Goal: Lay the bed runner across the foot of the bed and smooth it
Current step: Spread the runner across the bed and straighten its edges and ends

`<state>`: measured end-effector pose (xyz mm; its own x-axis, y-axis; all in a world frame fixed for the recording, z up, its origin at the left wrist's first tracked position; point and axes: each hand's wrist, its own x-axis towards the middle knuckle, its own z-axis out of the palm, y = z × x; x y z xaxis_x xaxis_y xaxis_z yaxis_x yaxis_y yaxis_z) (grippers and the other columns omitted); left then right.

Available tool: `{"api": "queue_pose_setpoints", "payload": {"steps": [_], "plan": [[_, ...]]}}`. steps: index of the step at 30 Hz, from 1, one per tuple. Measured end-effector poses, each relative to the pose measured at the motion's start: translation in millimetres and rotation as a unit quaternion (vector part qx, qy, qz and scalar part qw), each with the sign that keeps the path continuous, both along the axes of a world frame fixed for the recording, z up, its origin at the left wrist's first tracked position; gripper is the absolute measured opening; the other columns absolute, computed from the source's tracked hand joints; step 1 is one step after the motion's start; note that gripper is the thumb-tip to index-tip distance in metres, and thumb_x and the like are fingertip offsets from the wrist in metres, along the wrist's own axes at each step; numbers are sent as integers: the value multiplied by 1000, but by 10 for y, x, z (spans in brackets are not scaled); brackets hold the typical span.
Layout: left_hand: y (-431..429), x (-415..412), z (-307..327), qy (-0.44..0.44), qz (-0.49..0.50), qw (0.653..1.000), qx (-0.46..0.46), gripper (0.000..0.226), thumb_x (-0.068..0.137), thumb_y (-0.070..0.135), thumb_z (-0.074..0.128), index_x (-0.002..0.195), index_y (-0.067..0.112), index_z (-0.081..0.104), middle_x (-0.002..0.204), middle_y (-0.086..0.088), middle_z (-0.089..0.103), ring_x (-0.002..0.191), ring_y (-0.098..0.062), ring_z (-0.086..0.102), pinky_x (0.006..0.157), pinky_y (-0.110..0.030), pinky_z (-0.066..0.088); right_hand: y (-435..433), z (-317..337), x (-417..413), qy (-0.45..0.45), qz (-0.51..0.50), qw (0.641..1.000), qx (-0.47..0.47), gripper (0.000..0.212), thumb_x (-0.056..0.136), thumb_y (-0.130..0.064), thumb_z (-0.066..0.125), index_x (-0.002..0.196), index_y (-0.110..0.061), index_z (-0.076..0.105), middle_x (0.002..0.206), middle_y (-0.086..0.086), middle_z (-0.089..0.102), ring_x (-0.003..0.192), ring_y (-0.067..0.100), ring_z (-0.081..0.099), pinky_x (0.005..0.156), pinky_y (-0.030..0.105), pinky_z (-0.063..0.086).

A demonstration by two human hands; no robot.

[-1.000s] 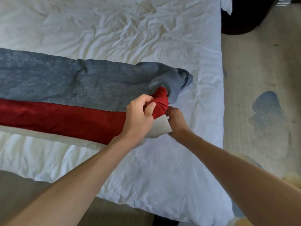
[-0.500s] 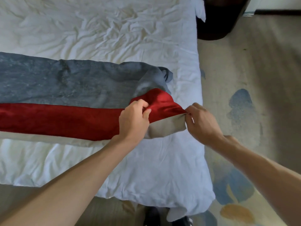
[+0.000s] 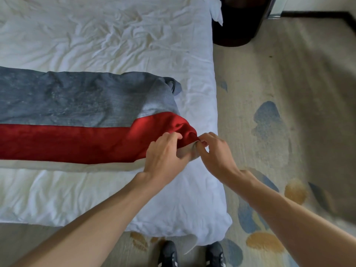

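- Head view: our left hand (image 3: 165, 153) grips the right end of the bed runner (image 3: 77, 112), fingers curled into the red band, palm over the beige edge.
- Our right hand (image 3: 215, 151) pinches the same end at the corner fold where red meets beige, fingertips bent in.
- The two hands sit just beside each other, nearly touching; we cannot tell which right-hand fingers make the pinch.
- The runner lies across the white duvet (image 3: 115, 35) and runs out of frame on the left.
- Bands: grey on the far side, red in the middle, a thin beige strip on the near side.
- Its left stretch lies flat; the right end is bunched and lifted at our hands, with the grey corner crumpled near the bed's right edge.
- The runner's end stops short of that edge.
- The duvet is wrinkled, more so beyond the runner.
- Patterned carpet (image 3: 269, 83) with blue and orange patches lies right of the bed.
- A dark round object (image 3: 237, 22) stands at top right.
- Two black shoes (image 3: 167, 255) show at the bottom, by the duvet's corner.
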<state>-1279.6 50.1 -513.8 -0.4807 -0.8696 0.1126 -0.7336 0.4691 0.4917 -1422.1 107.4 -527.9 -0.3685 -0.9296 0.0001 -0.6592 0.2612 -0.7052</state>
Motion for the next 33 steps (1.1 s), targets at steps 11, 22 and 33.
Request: {"api": "queue_pose_setpoints", "payload": {"steps": [11, 22, 33], "plan": [[-172, 266, 253, 176, 115, 977, 34, 27, 86, 15, 65, 64, 20, 48, 54, 13, 49, 52, -4, 50, 52, -14, 32, -232, -111, 333, -114, 44, 992, 41, 41, 90, -21, 60, 129, -22, 49, 112, -1, 58, 96, 11, 54, 86, 27, 46], [-411, 669, 525, 262, 110, 958, 40, 27, 89, 17, 61, 64, 18, 52, 58, 9, 54, 56, -4, 52, 54, -13, 37, -782, -50, 952, -102, 47, 994, -10, 10, 84, -11, 60, 87, -2, 63, 89, 12, 65, 81, 27, 60, 71, 38, 48], [-230, 323, 291, 77, 29, 996, 21, 12, 81, 27, 68, 86, 18, 63, 76, 5, 60, 69, -18, 57, 65, -40, 48, -7, 311, -709, 173, 48, 984, 15, 6, 79, -4, 60, 73, -5, 59, 79, 10, 58, 72, 33, 56, 58, 36, 44]]}}
